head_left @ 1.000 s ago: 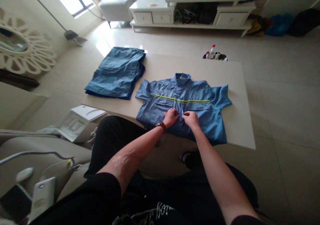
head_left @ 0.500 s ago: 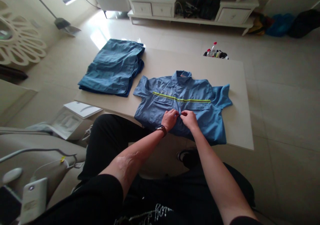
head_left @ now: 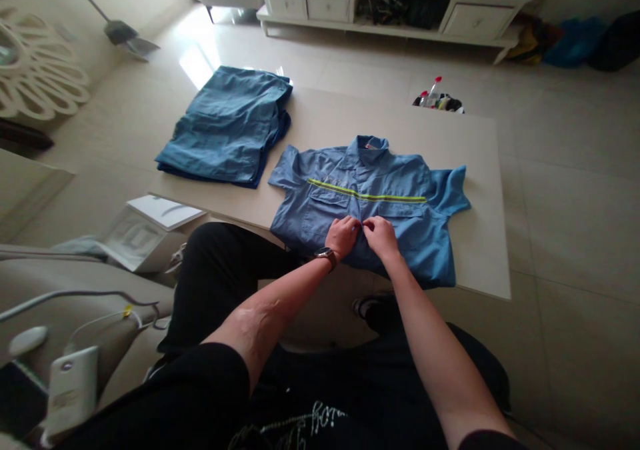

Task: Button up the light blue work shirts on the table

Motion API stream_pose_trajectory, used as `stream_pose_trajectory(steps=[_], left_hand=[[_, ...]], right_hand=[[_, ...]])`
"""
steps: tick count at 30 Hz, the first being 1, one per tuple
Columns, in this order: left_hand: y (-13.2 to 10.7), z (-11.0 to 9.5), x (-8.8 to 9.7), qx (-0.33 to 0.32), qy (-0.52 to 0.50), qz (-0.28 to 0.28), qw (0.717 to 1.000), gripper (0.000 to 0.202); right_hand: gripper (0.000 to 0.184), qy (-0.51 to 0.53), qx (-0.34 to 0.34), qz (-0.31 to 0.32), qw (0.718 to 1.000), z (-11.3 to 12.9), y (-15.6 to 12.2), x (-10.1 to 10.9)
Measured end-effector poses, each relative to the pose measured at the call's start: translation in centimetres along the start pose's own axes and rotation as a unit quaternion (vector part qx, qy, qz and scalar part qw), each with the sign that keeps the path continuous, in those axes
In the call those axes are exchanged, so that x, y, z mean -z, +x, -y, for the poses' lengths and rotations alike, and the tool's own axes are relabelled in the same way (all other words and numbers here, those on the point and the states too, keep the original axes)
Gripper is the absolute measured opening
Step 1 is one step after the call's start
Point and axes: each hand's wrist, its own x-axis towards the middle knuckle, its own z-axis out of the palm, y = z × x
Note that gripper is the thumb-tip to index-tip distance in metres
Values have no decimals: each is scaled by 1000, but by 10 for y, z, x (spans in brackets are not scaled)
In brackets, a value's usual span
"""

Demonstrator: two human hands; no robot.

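Note:
A blue short-sleeved work shirt (head_left: 395, 203) lies flat and buttoned-looking on a pale board table (head_left: 400, 120), collar away from me, with a yellow-green reflective stripe across its chest. My left hand (head_left: 343, 237), a brown-strapped watch on its wrist, grips the shirt's front opening low on the chest. Right beside it, my right hand (head_left: 381, 238) pinches the same opening between its fingers. Whatever button or edge lies under my fingers is hidden. A folded blue garment (head_left: 225, 127) lies on the table's left part, apart from the shirt.
My black-trousered knees (head_left: 220, 283) sit below the table's near edge. A white box (head_left: 145, 237) stands at its left, and a white power bank (head_left: 73, 390) rests on a beige sofa. Bottles (head_left: 434, 97) stand beyond the far edge, before a white low cabinet (head_left: 390, 3).
The whole view has shifted, with the room sliding upward in the picture. My hands stay together on the shirt's front opening, and the shirt has not visibly moved on the table.

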Motion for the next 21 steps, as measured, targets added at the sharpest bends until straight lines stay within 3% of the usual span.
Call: stream_pose_trajectory(steps=[8,21], left_hand=[[-5,-5,4,-3,-26,-26,999,13],[-2,-2,-1,35,-59,-34,997,17]], right_hand=[[18,-26,1,-8,1000,3,-3,-4],[13,-33,2,0,999,7,-5,-2]])
